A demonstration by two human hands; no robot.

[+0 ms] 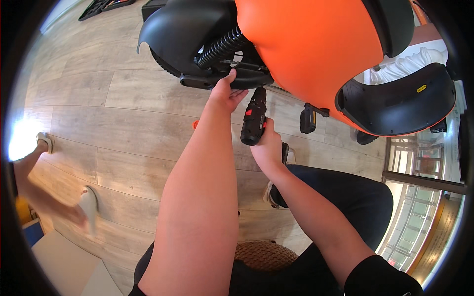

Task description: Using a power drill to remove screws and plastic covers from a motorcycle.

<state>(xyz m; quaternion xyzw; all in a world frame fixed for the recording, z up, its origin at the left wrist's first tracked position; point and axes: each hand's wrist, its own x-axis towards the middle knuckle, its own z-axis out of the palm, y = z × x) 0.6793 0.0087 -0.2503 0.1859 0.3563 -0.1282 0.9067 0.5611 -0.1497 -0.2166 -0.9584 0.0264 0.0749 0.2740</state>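
Note:
A scooter-like vehicle with an orange body (pixel 306 44) fills the upper right. Below its coiled black shock absorber (pixel 222 47) runs a long black chain guard (pixel 252 78). My left hand (pixel 226 93) holds this guard from below, thumb against its side and fingers under its lower edge. My right hand (pixel 267 144) is wrapped round the handle of a black cordless drill (pixel 254 116). The drill points away from me, its front end close to the guard's underside; whether the tip touches a screw cannot be seen. A black pedal (pixel 308 121) hangs to the drill's right.
A black rear fender (pixel 185 32) arches at the upper left of the vehicle. Another person's foot in a white slipper (pixel 89 207) is on the wooden floor (pixel 133 128) at left. An open tool case (pixel 103 7) lies far left. A woven stool (pixel 264 256) is beneath me.

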